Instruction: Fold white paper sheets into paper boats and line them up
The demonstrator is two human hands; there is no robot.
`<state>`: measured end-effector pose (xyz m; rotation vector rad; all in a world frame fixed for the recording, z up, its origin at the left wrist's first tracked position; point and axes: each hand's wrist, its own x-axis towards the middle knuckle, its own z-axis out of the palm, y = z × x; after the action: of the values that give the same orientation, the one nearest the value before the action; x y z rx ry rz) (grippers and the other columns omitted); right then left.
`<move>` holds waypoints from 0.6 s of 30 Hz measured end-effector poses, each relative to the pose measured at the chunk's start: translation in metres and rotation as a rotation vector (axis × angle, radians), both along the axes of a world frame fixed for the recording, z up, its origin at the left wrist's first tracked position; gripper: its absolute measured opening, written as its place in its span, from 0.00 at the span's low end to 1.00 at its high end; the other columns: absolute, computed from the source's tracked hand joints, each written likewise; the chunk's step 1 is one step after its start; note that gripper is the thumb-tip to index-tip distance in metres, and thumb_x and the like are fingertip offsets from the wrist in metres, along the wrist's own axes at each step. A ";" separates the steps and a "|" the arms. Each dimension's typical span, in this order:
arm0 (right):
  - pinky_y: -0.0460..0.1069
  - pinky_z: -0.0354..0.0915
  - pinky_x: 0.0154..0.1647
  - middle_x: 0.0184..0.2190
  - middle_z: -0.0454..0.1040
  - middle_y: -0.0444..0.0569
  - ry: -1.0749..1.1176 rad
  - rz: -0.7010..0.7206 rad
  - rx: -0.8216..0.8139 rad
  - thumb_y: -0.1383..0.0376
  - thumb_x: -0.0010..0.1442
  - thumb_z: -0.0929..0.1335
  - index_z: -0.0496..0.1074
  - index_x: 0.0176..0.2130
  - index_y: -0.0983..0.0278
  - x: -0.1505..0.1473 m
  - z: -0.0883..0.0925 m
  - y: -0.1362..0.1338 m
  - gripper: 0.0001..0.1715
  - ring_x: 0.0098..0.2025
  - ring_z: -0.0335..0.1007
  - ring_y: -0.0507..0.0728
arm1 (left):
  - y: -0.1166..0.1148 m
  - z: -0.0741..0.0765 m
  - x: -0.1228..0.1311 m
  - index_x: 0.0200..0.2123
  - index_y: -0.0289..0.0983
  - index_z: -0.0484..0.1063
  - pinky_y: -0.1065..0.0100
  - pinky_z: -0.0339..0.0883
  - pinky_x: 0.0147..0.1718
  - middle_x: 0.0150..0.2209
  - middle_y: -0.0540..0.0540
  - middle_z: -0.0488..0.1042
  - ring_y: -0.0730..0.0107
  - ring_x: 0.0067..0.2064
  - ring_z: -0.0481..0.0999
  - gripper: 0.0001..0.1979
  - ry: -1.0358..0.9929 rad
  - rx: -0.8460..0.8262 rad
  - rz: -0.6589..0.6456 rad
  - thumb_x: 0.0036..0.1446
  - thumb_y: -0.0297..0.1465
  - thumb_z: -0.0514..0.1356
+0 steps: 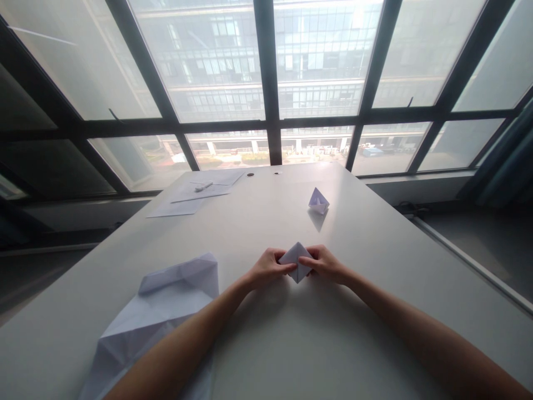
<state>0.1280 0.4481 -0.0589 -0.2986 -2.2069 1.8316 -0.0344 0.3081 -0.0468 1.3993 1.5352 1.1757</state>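
Observation:
Between my two hands is a small folded paper diamond (297, 250), one corner pointing away from me and one toward me, with a crease or slit down its middle. My left hand (268, 266) pinches its left side, thumb on top. On the right side, my right hand (325, 263) grips it the same way, thumb lying near the centre line. The other fingers are partly hidden behind the paper. Farther off stands a folded paper boat (318, 202) on the white table (266, 222). A large creased sheet of paper (166, 305) lies under and beside my left forearm.
Flat paper sheets (187, 200) lie at the table's far left, with a small white pen-like item (204, 187) on them. Two small round spots, one a dark grommet (250, 175), are near the far edge. Beyond stand large windows with dark frames (272, 83); a curtain (499, 155) hangs right.

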 end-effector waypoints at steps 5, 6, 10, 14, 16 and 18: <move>0.46 0.62 0.23 0.23 0.67 0.43 -0.030 0.032 -0.023 0.48 0.56 0.71 0.74 0.30 0.68 0.001 0.000 0.000 0.24 0.24 0.63 0.51 | 0.003 -0.003 -0.001 0.30 0.31 0.75 0.72 0.53 0.25 0.25 0.51 0.67 0.73 0.27 0.64 0.21 0.025 0.018 0.013 0.56 0.47 0.63; 0.45 0.62 0.23 0.23 0.66 0.43 -0.038 0.041 -0.022 0.48 0.56 0.71 0.73 0.30 0.68 0.001 0.000 0.000 0.24 0.24 0.63 0.51 | 0.003 -0.004 -0.001 0.29 0.31 0.74 0.72 0.52 0.25 0.24 0.51 0.66 0.74 0.26 0.63 0.22 0.020 0.017 0.026 0.57 0.48 0.62; 0.44 0.54 0.23 0.21 0.60 0.40 -0.019 0.044 0.071 0.48 0.57 0.70 0.69 0.26 0.67 -0.001 -0.002 0.002 0.24 0.24 0.55 0.49 | 0.003 -0.008 -0.001 0.25 0.32 0.70 0.72 0.48 0.24 0.22 0.53 0.62 0.75 0.25 0.59 0.25 0.037 0.001 0.063 0.55 0.51 0.62; 0.45 0.48 0.23 0.21 0.56 0.39 0.020 -0.015 0.144 0.47 0.60 0.67 0.64 0.24 0.65 -0.003 -0.004 0.004 0.27 0.24 0.49 0.48 | 0.002 -0.008 -0.001 0.23 0.33 0.68 0.72 0.46 0.23 0.21 0.54 0.59 0.76 0.24 0.57 0.26 0.072 -0.010 0.063 0.54 0.52 0.62; 0.45 0.47 0.23 0.20 0.53 0.38 0.013 -0.051 0.154 0.46 0.59 0.67 0.61 0.22 0.64 -0.003 -0.005 0.004 0.28 0.24 0.48 0.48 | 0.003 -0.006 0.000 0.22 0.33 0.67 0.72 0.46 0.23 0.21 0.54 0.58 0.76 0.24 0.56 0.27 0.087 -0.012 0.050 0.53 0.53 0.62; 0.46 0.46 0.23 0.20 0.52 0.38 0.002 -0.058 0.169 0.45 0.58 0.68 0.59 0.21 0.63 -0.002 -0.004 0.005 0.29 0.24 0.47 0.48 | 0.003 -0.005 0.000 0.21 0.34 0.67 0.72 0.46 0.23 0.20 0.54 0.57 0.76 0.24 0.55 0.27 0.098 -0.012 0.030 0.54 0.53 0.62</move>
<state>0.1256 0.4526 -0.0627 -0.3225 -2.3079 1.6032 -0.0340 0.3113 -0.0516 1.4496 1.6335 1.1279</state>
